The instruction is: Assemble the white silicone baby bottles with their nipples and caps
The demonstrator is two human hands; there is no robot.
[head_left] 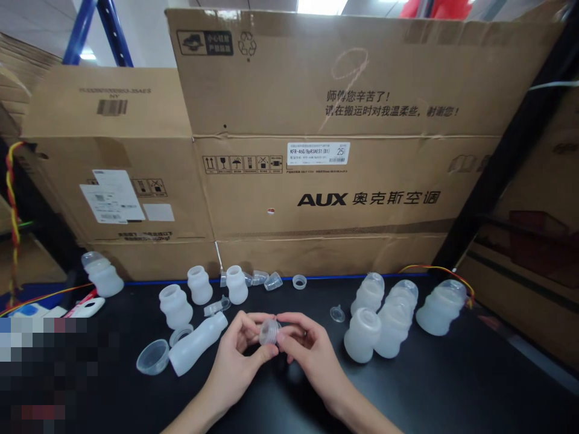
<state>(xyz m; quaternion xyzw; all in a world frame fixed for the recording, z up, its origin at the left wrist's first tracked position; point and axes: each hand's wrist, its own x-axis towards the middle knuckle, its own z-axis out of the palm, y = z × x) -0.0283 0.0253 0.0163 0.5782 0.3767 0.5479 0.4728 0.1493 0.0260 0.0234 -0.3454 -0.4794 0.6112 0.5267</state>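
My left hand (237, 355) and my right hand (314, 355) meet at the front middle of the black table. Between their fingertips is a small clear ribbed bottle collar (269, 332), gripped from both sides; fingers cover part of it. Left of my left hand a long milky-white bottle (198, 346) lies tilted beside a clear domed cap (152, 358) and a pale ring (181, 335). Beyond my right hand, a small clear nipple-like piece (337, 313) rests on the table. Open-necked white bottles (175, 308) stand behind my left hand.
Several white bottles with clear caps (391, 325) stand together at the right; another capped bottle (103, 275) is far left. Small clear cups (273, 281) and a loose ring (299, 282) lie along the back edge. A large cardboard box (362, 241) walls off the rear.
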